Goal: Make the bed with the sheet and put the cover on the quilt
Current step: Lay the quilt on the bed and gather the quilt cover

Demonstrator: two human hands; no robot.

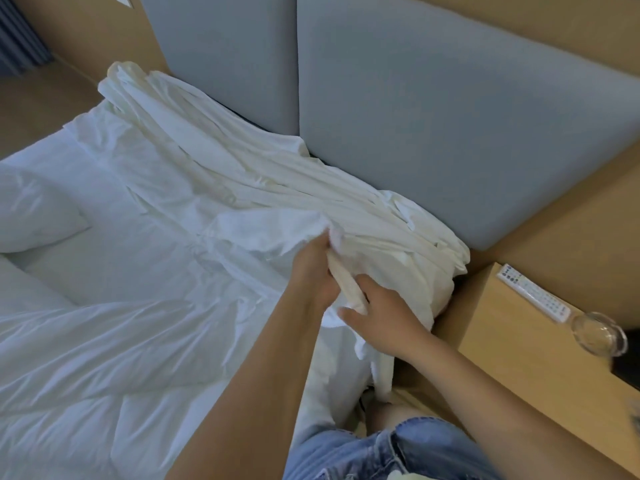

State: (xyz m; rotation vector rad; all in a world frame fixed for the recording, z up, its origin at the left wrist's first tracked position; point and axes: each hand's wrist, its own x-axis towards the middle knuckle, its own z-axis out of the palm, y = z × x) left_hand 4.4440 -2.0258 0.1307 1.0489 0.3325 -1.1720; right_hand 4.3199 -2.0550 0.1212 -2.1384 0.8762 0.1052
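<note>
TEXT: remote [533,292] on worktop [502,348], key markings too blurred to read | HIDDEN: left hand [315,268] fingertips buried in fabric; glass dish [599,334] blurred | POSITION: cream cover [242,174] bunched along headboard [415,116] over white quilt [104,341], near end between both hands | HANDS: left hand grips cover; right hand [377,313] clasps it, thumb above, fingers curled round.

Pretty clearly a bedroom, kinda hotel-looking: rumpled white bed linen [104,237] spread on the left, grey padded headboard panels [433,116] at the far side against light wooden wall panelling [554,29]. On the right, a pale wooden nightstand [502,323] with a white remote control [533,292] and a clear glass dish [597,332].
</note>
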